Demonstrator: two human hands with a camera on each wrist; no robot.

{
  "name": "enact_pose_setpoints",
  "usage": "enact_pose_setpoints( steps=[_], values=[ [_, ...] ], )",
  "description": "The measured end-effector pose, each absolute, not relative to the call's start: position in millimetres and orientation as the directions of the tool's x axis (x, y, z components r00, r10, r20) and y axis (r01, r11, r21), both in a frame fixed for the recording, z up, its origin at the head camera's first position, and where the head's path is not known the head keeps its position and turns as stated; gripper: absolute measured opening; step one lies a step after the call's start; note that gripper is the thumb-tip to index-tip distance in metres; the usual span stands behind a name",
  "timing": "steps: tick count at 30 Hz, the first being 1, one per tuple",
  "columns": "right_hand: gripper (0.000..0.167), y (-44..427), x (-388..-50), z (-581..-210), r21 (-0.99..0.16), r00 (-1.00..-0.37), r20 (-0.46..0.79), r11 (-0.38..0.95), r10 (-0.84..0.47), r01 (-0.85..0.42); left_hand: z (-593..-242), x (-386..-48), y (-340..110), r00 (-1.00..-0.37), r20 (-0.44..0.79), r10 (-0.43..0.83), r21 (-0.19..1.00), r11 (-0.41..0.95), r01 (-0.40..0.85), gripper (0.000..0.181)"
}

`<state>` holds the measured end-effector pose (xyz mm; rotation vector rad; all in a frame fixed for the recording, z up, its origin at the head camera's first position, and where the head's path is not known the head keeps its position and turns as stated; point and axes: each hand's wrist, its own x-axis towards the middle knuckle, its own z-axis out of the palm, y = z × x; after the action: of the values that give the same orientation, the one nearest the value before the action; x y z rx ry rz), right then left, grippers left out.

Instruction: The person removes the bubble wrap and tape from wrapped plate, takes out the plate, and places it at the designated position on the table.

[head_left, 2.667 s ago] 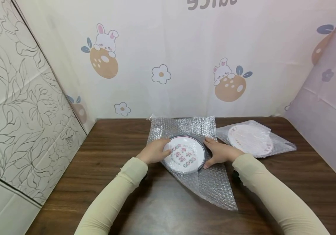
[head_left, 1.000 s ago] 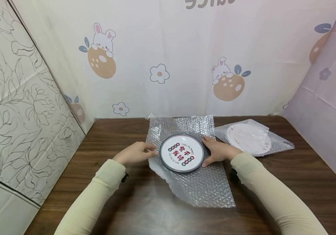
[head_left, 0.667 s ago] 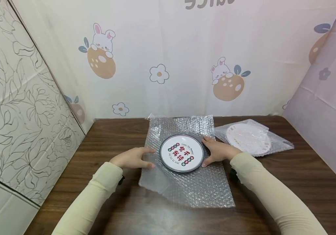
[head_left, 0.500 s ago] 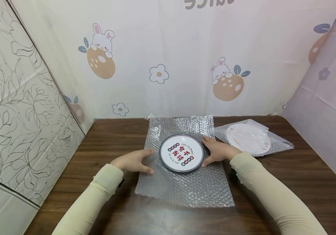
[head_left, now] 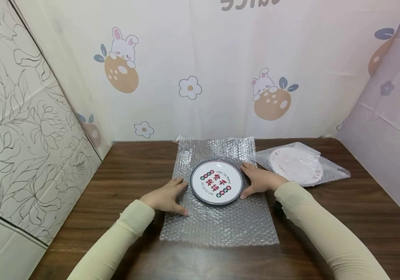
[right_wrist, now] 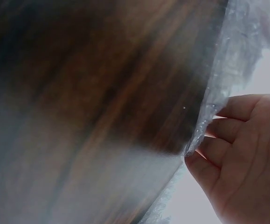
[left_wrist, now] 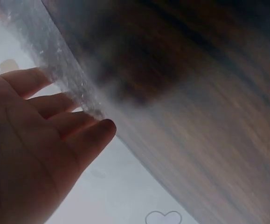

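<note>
A round white plate [head_left: 216,182] with a dark rim and red lettering lies on a flat sheet of bubble wrap [head_left: 221,231] in the head view. My left hand [head_left: 166,197] rests on the left side of the sheet, thumb and fingers spread, just short of the plate's rim. On the opposite side, my right hand [head_left: 261,181] lies on the wrap with thumb and fingertips at the plate's right rim. The left wrist view shows the left hand [left_wrist: 37,135] with extended fingers against the wrap's edge. Similarly, the right hand [right_wrist: 246,144] meets the wrap in the right wrist view.
Another plate inside bubble wrap [head_left: 296,165] lies at the back right of the brown wooden table [head_left: 130,163], beside the sheet's edge. A patterned curtain [head_left: 221,109] stands behind the table, with a flower-drawn panel [head_left: 35,116] on the left.
The wrap's front left corner, earlier folded over the plate, now lies flat, leaving the plate uncovered. My left hand moved left, then back toward the plate. My right hand stayed at the rim.
</note>
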<state>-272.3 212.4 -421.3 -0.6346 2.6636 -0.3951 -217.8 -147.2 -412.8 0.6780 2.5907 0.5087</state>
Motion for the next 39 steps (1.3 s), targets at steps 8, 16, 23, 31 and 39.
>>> enact_pose_setpoints(
  steps=[8,16,23,31,39],
  values=[
    [0.126,210.6,-272.2,-420.6,-0.351,-0.828,-0.300,0.862,-0.474,-0.366,-414.8,-218.1,-143.3,-0.804,-0.299,0.515,0.385,0.836,0.392,0.108],
    [0.126,209.9,-272.3,-419.0,-0.353,-0.828,-0.292,0.859,-0.478,-0.371,-416.5,-218.1,-139.8,-0.807,-0.298,0.510,0.327,0.849,0.415,0.110],
    [0.126,211.8,-273.3,-420.9,-0.352,-0.829,-0.284,0.857,-0.482,-0.377,-415.6,-218.7,-137.1,-0.814,-0.306,0.494,0.305,0.861,0.408,0.111],
    [0.124,213.1,-270.3,-421.1,-0.350,-0.840,-0.264,0.859,-0.473,-0.374,-415.6,-218.8,-134.3,-0.820,-0.315,0.478,0.289,0.871,0.397,0.112],
    [0.123,218.5,-266.5,-420.8,-0.362,-0.844,-0.221,0.844,-0.489,-0.394,-413.3,-217.3,-132.1,-0.819,-0.312,0.481,0.288,0.870,0.401,0.112]
  ],
)
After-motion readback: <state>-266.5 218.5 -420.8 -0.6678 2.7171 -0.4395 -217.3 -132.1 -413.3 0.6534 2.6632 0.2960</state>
